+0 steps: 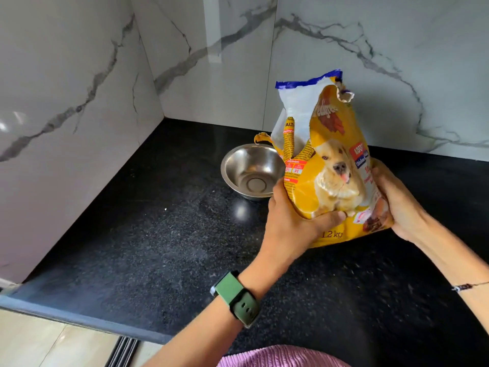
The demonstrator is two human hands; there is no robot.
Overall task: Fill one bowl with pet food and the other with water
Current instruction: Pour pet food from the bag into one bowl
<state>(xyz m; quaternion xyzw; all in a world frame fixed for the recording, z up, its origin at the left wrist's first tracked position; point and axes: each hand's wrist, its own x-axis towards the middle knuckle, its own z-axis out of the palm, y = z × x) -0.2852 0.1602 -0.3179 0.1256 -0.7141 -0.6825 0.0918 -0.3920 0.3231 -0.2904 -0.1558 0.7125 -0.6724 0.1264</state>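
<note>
Above the black counter, left hand and right hand gripping the food bag (upright), fingers curled round its base

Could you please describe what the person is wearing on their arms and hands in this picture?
Both forearms are bare, with no sleeves in view. The left wrist carries a watch with a green strap that has punched holes and a silvery case edge. The right wrist has a thin thread bracelet with small dark beads. The left hand and right hand show no rings or gloves.
</note>
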